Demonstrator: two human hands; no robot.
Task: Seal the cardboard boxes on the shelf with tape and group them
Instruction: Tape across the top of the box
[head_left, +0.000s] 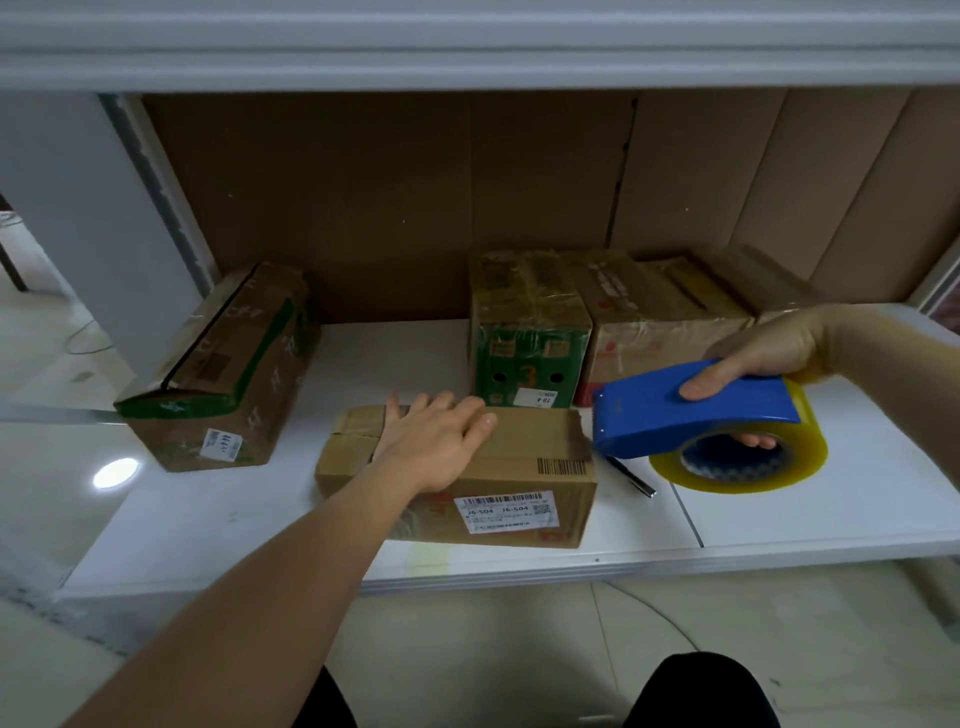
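Left hand (434, 441) lies flat on front box (467, 478); right hand (769, 358) grips tape dispenser (696, 410) just beside — keep flaps pressed, pull tape straight along seam.

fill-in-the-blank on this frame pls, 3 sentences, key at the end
1. The left hand rests flat on top of the front cardboard ____.
2. The right hand grips a tape dispenser whose body is ____.
3. A pen lies on the white ____, between the front box and the tape roll.

Missing words: box; blue; shelf
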